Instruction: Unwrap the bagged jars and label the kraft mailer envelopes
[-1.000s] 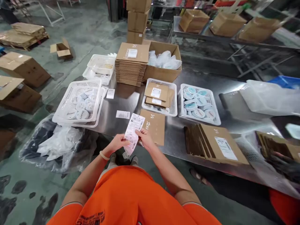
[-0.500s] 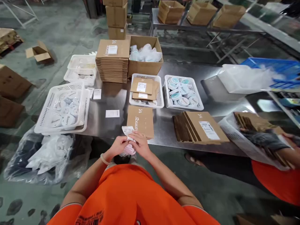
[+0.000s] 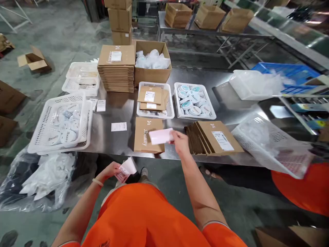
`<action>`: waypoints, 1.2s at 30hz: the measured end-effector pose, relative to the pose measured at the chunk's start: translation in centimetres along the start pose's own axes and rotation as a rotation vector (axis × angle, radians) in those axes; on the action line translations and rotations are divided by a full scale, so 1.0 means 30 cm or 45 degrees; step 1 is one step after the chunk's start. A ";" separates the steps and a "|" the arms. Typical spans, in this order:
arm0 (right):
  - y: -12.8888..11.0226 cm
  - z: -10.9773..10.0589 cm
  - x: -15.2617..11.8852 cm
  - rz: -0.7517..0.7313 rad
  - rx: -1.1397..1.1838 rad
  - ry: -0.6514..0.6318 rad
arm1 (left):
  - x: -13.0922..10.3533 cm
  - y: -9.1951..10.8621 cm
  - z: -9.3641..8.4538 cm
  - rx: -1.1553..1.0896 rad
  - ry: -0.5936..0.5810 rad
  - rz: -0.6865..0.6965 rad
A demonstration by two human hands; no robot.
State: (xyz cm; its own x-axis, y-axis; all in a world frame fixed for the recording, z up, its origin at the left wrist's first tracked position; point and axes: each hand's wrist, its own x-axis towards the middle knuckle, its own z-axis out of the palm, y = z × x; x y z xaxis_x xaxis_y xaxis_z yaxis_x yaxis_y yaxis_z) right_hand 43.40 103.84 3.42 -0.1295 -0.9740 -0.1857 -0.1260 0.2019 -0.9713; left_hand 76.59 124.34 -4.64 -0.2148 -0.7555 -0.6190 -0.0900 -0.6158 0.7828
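Note:
My right hand (image 3: 180,141) pinches one end of a pale pink slip (image 3: 160,136), held over a flat brown carton (image 3: 146,145) near the table's front edge. Lower and to the left, beyond the table edge, my left hand (image 3: 112,170) grips some folded white and pink slips (image 3: 126,169). A white label (image 3: 119,126) lies on the metal table left of the carton. To the right of my right hand leans a stack of flat brown cartons (image 3: 213,137), its front one bearing a white label.
White baskets of round tins stand at the left (image 3: 61,123) and centre right (image 3: 195,101). Another basket (image 3: 169,106) holds brown mailers. Behind are a carton stack (image 3: 115,77) and an open box (image 3: 153,75). At the right a co-worker's orange shirt (image 3: 303,188) shows beside a tilted basket (image 3: 272,147).
My hands have moved apart, my right hand up and right with one slip, my left down and left with the others. The co-worker's basket no longer holds the brown cartons; the view has shifted slightly.

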 end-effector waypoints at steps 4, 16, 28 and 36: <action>0.042 0.005 -0.047 -0.591 -0.262 0.081 | -0.019 -0.064 0.000 -0.151 0.017 -0.133; 0.376 0.208 -0.128 -0.857 -0.592 -0.089 | 0.051 -0.067 0.110 -0.109 0.189 -0.078; 0.276 0.213 -0.159 -0.565 -1.242 -0.599 | 0.108 0.148 0.149 0.802 0.352 0.197; 0.105 0.305 -0.072 -0.688 -1.289 -0.476 | 0.164 0.207 0.176 1.131 0.355 0.129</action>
State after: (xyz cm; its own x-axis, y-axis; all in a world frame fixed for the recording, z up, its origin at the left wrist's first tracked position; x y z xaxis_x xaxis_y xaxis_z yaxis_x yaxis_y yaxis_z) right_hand 52.28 105.65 -0.60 0.4492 -0.8933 0.0147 -0.8117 -0.4149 -0.4112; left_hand 69.82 117.99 -2.50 -0.0317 -0.8936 -0.4478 -0.8184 -0.2340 0.5249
